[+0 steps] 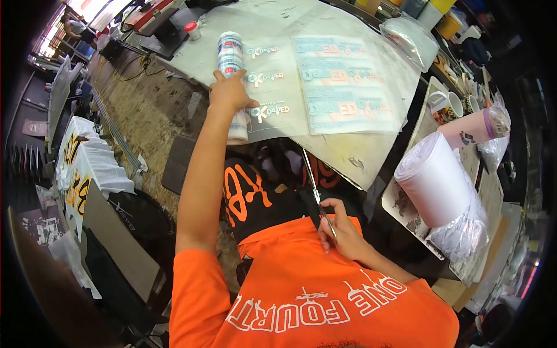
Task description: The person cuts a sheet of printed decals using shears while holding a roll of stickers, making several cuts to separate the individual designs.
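Observation:
My left hand (230,93) is wrapped over a roll of printed film (230,45) near the table's left edge. The film's unrolled part (277,123) lies flat to the right, with repeated white-and-blue lettering on it. Beside it is a sheet (354,85) with rows of pale blue and pink reversed lettering. Low in front of my body, my right hand (343,233) grips a pair of scissors (314,184) by the handles. Their long blades point up toward the table's front edge, and look closed or nearly so.
The pale work table (333,152) has a worn front corner. A red-capped bottle (192,30) stands at the upper left. On the right, a large white plastic roll (435,180) rests on a side table near patterned mugs (447,108). Far left, a person (78,29) is in the background.

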Action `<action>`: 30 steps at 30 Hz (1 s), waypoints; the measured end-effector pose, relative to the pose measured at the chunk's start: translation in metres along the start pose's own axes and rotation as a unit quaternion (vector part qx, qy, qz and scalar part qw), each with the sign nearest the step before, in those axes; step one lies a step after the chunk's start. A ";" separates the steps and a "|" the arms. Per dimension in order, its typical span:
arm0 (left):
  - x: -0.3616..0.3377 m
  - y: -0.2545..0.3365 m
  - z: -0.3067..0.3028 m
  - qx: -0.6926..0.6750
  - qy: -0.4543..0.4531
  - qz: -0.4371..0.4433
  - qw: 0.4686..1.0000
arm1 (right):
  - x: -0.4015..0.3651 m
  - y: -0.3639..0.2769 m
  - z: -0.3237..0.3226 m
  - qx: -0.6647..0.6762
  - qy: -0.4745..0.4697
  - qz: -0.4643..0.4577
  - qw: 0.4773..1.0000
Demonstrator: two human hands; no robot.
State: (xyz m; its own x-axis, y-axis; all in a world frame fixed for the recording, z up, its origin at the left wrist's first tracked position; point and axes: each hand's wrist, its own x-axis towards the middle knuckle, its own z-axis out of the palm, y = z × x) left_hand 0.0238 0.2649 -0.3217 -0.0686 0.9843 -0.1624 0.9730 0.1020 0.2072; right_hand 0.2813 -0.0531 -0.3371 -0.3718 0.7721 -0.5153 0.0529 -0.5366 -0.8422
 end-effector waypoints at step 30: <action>0.001 0.003 0.007 -0.020 0.007 -0.015 1.000 | 0.074 -0.015 0.007 0.085 0.042 -0.102 0.990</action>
State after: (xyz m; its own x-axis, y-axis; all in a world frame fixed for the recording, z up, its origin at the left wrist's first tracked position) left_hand 0.0285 0.2653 -0.3281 -0.1006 0.9828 -0.1551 0.9608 0.1364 0.2413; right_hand 0.2466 0.0100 -0.3617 -0.2800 0.8919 -0.3552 -0.1745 -0.4111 -0.8947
